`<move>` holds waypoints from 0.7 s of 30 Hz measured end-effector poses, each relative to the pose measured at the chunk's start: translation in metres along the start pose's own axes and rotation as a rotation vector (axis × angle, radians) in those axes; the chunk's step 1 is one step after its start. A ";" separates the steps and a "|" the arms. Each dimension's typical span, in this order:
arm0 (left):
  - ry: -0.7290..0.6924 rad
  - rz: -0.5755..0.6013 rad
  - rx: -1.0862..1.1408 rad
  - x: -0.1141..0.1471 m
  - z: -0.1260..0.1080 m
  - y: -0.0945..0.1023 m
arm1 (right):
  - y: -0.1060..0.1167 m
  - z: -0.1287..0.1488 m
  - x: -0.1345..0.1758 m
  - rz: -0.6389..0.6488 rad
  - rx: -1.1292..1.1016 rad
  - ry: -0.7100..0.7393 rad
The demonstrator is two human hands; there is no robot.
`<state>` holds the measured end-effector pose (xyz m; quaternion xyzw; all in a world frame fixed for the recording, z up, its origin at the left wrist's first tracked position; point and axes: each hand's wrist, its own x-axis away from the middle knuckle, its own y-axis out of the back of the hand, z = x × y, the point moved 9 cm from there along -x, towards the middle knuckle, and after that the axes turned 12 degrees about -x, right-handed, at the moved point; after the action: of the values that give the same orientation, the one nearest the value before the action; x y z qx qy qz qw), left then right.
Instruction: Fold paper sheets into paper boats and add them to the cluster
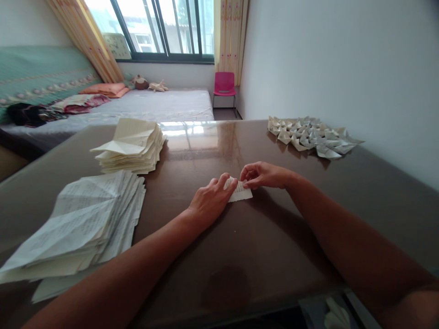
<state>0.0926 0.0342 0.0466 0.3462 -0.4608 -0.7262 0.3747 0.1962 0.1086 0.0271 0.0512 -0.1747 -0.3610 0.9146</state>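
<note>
A small folded sheet of printed paper [241, 193] lies on the brown table in front of me. My left hand [213, 194] rests over its left side, with fingers bent onto the paper and covering part of it. At the paper's right upper edge, my right hand [262, 175] pinches it between thumb and fingers. The paper's lower strip is pale and shows below both hands; the upper part is mostly hidden by the fingers.
Two stacks of creased paper stand on the left: a cream stack [132, 146] farther off and a whiter printed stack [85, 219] nearer. Several folded paper boats [310, 135] sit at the back right of the glossy table [219, 256]. Beyond are a bed [178, 103] and a pink chair [224, 84].
</note>
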 end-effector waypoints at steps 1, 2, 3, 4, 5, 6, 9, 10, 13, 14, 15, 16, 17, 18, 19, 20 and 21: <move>-0.017 0.003 0.002 0.000 -0.001 0.000 | 0.002 -0.002 -0.002 -0.028 0.019 0.016; -0.034 0.006 0.006 0.000 -0.002 0.001 | 0.005 -0.003 -0.004 -0.062 0.049 0.035; -0.049 0.007 0.014 0.000 -0.002 0.001 | 0.008 -0.003 -0.005 -0.094 0.087 0.050; -0.059 0.008 0.024 0.000 -0.003 0.001 | 0.009 -0.003 -0.006 -0.120 0.133 0.062; -0.066 0.009 0.035 0.000 -0.002 0.001 | 0.010 -0.003 -0.007 -0.139 0.183 0.067; -0.073 0.013 0.045 -0.001 -0.002 0.000 | 0.011 -0.002 -0.007 -0.152 0.237 0.065; -0.098 0.037 0.056 -0.002 -0.003 -0.001 | 0.011 0.001 -0.005 -0.172 0.365 0.037; -0.105 0.045 0.056 -0.002 -0.004 -0.002 | 0.011 0.002 -0.004 -0.177 0.384 0.031; -0.118 0.054 0.054 -0.002 -0.005 -0.001 | 0.008 0.007 -0.003 -0.166 0.410 0.039; -0.119 0.053 0.055 -0.003 -0.006 -0.001 | 0.007 0.008 -0.003 -0.158 0.419 0.044; -0.118 0.049 0.056 -0.003 -0.006 0.000 | 0.006 0.009 -0.002 -0.145 0.429 0.045; -0.116 0.044 0.058 -0.003 -0.006 0.000 | 0.005 0.009 -0.002 -0.125 0.441 0.042; -0.116 0.040 0.060 -0.003 -0.006 0.000 | 0.004 0.009 -0.001 -0.098 0.454 0.038; -0.115 0.037 0.063 -0.003 -0.007 0.000 | 0.003 0.009 0.000 -0.066 0.470 0.038; -0.117 0.035 0.065 -0.003 -0.007 0.000 | 0.001 0.011 0.002 -0.022 0.488 0.049; -0.118 0.033 0.065 -0.003 -0.007 0.000 | -0.002 0.013 0.005 0.031 0.511 0.076; -0.118 0.031 0.063 -0.003 -0.007 0.000 | -0.006 0.017 0.009 0.091 0.538 0.118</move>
<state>0.1002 0.0340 0.0445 0.3073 -0.5102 -0.7244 0.3472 0.1918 0.0986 0.0440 0.3053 -0.2129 -0.2563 0.8921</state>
